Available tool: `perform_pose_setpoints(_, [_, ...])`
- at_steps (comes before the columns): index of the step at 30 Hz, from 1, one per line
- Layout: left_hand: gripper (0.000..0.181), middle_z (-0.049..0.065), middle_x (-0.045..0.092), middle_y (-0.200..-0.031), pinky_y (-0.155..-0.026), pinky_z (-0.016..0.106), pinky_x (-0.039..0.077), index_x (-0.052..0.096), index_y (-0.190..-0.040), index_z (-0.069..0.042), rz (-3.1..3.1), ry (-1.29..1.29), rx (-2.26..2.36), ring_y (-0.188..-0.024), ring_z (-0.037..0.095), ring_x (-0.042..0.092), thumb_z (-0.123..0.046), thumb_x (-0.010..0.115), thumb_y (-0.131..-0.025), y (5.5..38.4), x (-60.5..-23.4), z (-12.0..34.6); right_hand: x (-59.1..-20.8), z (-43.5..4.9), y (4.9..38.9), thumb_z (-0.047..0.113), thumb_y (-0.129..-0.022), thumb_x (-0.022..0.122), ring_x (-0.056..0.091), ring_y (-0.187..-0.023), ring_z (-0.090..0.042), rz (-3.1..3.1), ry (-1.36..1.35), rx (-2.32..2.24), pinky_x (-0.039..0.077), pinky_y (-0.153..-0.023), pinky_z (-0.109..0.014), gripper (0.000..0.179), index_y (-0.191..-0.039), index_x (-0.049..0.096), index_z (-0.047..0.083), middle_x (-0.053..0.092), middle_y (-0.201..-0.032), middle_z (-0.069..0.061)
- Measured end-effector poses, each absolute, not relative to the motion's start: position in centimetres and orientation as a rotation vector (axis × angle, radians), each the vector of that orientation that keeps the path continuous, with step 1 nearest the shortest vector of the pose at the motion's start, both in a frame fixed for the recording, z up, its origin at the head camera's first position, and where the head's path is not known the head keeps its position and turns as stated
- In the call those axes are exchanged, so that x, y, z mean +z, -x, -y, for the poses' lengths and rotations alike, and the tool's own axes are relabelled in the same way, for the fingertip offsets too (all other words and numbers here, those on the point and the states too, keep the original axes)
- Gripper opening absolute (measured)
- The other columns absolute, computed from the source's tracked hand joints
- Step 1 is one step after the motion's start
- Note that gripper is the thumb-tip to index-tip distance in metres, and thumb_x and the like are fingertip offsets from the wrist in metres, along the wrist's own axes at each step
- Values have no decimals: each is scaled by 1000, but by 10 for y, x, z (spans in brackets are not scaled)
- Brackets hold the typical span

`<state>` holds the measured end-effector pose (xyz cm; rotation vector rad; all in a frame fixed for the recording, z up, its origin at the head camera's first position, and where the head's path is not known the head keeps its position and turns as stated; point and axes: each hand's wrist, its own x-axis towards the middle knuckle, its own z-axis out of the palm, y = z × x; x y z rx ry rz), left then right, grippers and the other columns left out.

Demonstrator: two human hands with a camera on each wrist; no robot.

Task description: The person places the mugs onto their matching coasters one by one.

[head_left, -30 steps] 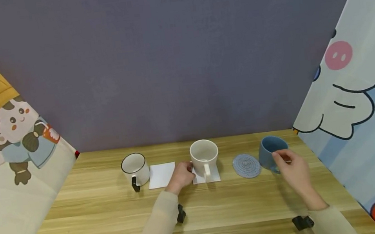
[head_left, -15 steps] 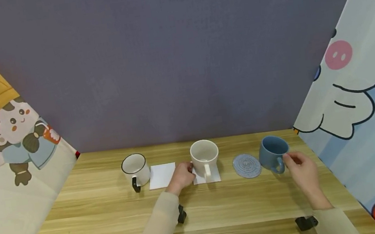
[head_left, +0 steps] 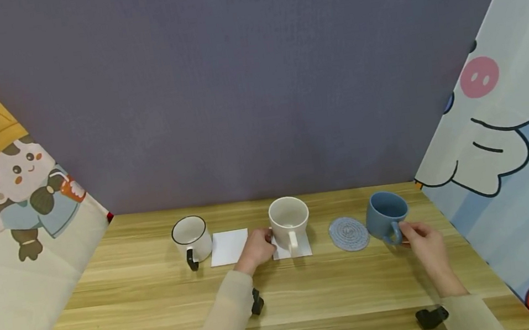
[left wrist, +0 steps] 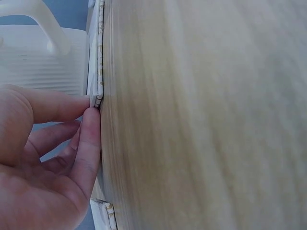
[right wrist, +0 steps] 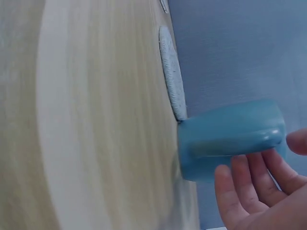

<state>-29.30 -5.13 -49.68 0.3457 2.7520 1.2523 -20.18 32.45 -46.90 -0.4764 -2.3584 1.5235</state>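
Observation:
A cream-white mug (head_left: pixel 289 217) stands upright on a white square coaster (head_left: pixel 281 252), its handle toward me. My left hand (head_left: pixel 255 250) pinches the edge of that coaster between thumb and forefinger; the left wrist view shows the thumb right at the coaster's corner (left wrist: pixel 98 76). To the right stands a blue mug (head_left: pixel 379 221), upright on the table beside a round blue-grey woven coaster (head_left: pixel 349 233). My right hand (head_left: pixel 427 244) is at the blue mug's handle. In the right wrist view its fingers (right wrist: pixel 244 182) extend loosely beside the handle, with the thumb apart from them.
At the left, a white mug (head_left: pixel 195 246) with a black rim and handle stands by a second white square coaster (head_left: pixel 228 248). Behind the wooden table (head_left: pixel 114 318) rises a grey panel (head_left: pixel 254 88). Printed cloths hang on both sides.
My right hand has shifted right from in front of the blue mug to its handle, then dropped slightly. The left hand and the mugs have stayed in place.

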Motion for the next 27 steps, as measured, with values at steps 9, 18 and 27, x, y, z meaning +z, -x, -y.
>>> perform_pose_setpoints(9, [19,7,58,-80,-64,32,45,69,-88,2,-2743,-340,1256,-75,22,52,10,63,-72,293,-497,51,-479,-323,205,30,-102,62,68,-84,-7,2050,462,2008,60,-76,-30,28,-108,67,3,67,-88,6])
perform_pose_setpoints(18, [20,7,58,-80,-65,33,45,69,-89,2,-2744,-355,1252,-75,22,52,10,63,-72,293,-496,51,-483,-326,209,26,-103,61,69,-83,-8,1928,355,2238,60,-77,-31,22,-107,67,5,71,-87,3])
perform_pose_setpoints(27, [14,7,57,-76,-59,31,43,65,-79,-1,-2760,-337,1243,-70,21,50,10,62,-72,293,-497,51,-485,-326,212,28,-104,59,66,-76,-11,1981,330,2231,59,-76,-32,32,-90,69,1,66,-78,0])
